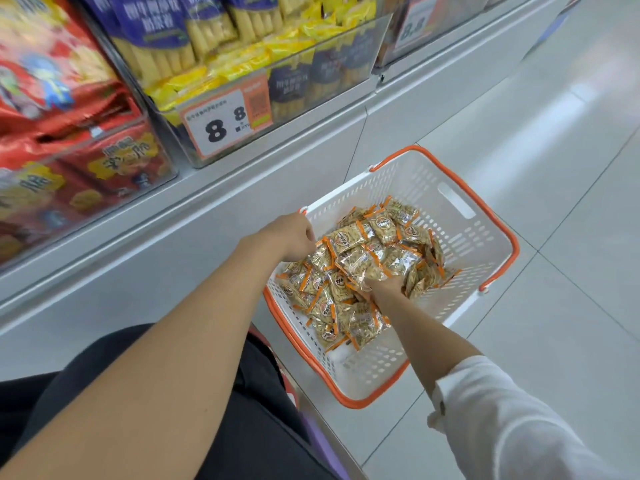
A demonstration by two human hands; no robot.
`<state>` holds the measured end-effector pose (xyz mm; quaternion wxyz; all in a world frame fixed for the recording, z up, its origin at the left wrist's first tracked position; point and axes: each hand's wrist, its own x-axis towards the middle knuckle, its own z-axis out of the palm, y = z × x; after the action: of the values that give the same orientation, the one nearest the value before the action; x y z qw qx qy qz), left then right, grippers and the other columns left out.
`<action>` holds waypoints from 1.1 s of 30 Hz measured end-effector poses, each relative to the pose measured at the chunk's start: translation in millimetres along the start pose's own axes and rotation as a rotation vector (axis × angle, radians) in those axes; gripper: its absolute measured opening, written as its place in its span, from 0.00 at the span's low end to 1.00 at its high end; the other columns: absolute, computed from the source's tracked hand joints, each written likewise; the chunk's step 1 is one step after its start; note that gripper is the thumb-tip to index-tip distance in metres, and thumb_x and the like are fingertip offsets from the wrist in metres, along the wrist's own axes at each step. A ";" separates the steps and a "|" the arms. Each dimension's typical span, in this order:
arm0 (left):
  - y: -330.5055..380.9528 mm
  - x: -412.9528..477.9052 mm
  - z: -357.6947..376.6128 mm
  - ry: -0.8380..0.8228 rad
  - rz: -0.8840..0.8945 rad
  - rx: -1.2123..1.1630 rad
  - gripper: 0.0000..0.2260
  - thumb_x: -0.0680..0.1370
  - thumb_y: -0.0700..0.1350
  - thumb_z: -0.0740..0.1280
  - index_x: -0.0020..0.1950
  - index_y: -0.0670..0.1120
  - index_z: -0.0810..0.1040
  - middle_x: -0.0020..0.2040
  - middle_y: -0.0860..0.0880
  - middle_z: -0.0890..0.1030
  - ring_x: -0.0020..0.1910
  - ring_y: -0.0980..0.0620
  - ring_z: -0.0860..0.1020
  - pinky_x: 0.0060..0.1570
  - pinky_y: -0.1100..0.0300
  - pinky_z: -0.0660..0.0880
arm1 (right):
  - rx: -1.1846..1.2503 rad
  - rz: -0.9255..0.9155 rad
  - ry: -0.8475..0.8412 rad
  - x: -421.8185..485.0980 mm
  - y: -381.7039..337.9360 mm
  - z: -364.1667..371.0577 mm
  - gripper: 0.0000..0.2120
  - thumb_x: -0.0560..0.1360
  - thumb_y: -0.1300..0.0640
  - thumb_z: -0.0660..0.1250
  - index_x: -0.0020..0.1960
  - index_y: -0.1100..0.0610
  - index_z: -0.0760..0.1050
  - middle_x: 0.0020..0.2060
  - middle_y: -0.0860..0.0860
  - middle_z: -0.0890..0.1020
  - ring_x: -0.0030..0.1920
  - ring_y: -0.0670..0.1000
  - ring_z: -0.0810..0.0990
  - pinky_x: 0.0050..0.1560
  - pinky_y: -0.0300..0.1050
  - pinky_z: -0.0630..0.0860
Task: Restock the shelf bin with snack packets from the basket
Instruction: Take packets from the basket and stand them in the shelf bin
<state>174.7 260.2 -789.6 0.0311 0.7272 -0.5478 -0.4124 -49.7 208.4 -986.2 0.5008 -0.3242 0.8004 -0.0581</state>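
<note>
A white basket (460, 233) with an orange rim and handles sits on the floor against the base of the shelf. Inside lies a heap of small clear snack packets (377, 244) with orange edges. My left hand (294, 237) reaches into the basket's near-left side, its fingers curled into the heap from the left. My right hand (384, 287) is dug into the pile from the front, fingers buried among the packets and gripping some. Above on the shelf stands a clear bin (284, 81) of yellow and dark blue packs with an "8.8" price tag (221, 124).
A second clear bin (86, 161) with red snack bags stands at the left of the shelf. The grey shelf base (207, 237) runs diagonally past the basket. Pale floor tiles (554, 150) spread to the right. My dark-clothed legs fill the lower left.
</note>
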 end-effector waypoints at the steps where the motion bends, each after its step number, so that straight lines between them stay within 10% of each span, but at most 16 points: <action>1: -1.0 -0.2 0.2 0.004 -0.001 -0.009 0.08 0.78 0.44 0.66 0.54 0.42 0.80 0.50 0.46 0.80 0.49 0.46 0.80 0.53 0.52 0.76 | 0.012 0.028 -0.017 2.4 0.5 2.4 0.40 0.73 0.52 0.74 0.75 0.65 0.56 0.54 0.60 0.76 0.53 0.59 0.77 0.49 0.51 0.74; 7: -14.3 3.7 -0.9 0.014 -0.040 0.001 0.06 0.78 0.42 0.66 0.51 0.42 0.80 0.48 0.45 0.80 0.46 0.46 0.80 0.53 0.52 0.77 | 0.146 0.109 -0.078 17.1 6.5 12.2 0.23 0.73 0.61 0.73 0.65 0.66 0.72 0.36 0.56 0.80 0.30 0.51 0.72 0.27 0.43 0.71; 13: -17.1 8.4 -0.7 0.009 -0.141 -0.105 0.13 0.78 0.46 0.66 0.53 0.37 0.80 0.53 0.40 0.82 0.50 0.42 0.82 0.53 0.49 0.79 | 0.671 -0.054 -0.386 -57.6 -29.4 -11.0 0.26 0.75 0.67 0.70 0.70 0.66 0.67 0.53 0.60 0.81 0.48 0.52 0.83 0.41 0.39 0.81; 17: 0.2 -6.3 -7.3 0.018 -0.133 -0.430 0.17 0.77 0.54 0.68 0.55 0.42 0.72 0.52 0.46 0.75 0.54 0.44 0.80 0.51 0.52 0.79 | 0.832 -0.263 -0.698 -129.2 -68.4 -31.4 0.41 0.76 0.70 0.66 0.78 0.60 0.43 0.49 0.61 0.82 0.48 0.54 0.83 0.49 0.45 0.82; 23: 9.1 -56.5 -51.0 0.248 -0.002 -0.917 0.11 0.76 0.39 0.71 0.58 0.40 0.79 0.46 0.46 0.82 0.38 0.56 0.80 0.38 0.66 0.80 | 0.636 -0.509 -0.838 -212.5 -121.4 -58.8 0.10 0.77 0.70 0.64 0.55 0.59 0.71 0.46 0.56 0.84 0.47 0.52 0.83 0.56 0.45 0.79; 33: 5.4 -161.7 -145.5 0.474 0.157 -0.805 0.04 0.77 0.36 0.69 0.47 0.44 0.80 0.39 0.49 0.81 0.31 0.59 0.80 0.30 0.67 0.77 | 0.191 -0.889 -0.888 -309.2 -181.2 -64.8 0.20 0.74 0.70 0.69 0.64 0.59 0.73 0.56 0.56 0.81 0.54 0.51 0.81 0.55 0.43 0.78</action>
<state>253.1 331.9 -599.7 0.4659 0.6878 -0.3755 -0.4109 68.5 230.0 -642.4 0.7398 -0.5726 0.2969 -0.1915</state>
